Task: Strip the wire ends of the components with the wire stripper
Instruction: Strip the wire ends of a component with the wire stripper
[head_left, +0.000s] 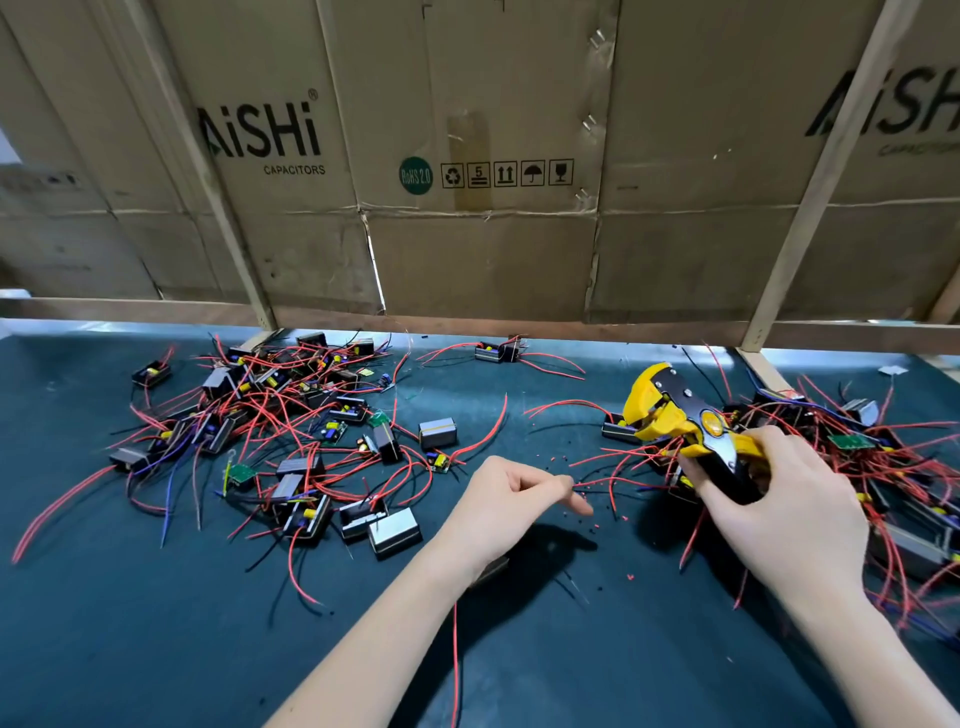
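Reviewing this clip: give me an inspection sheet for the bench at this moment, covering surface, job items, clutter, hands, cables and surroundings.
Surface: dark green mat, dotted with red and black insulation bits.
Job's things: yellow and black wire stripper; left pile of components; right pile of components.
Clutter: stray component near the back edge.
Grippers: right hand grips the stripper handles; left hand pinches a thin dark wire with curled fingers.
Cables: red, black and blue leads tangled through both piles; one red lead runs toward the front edge.
Surroundings: cardboard cartons behind a wooden frame.
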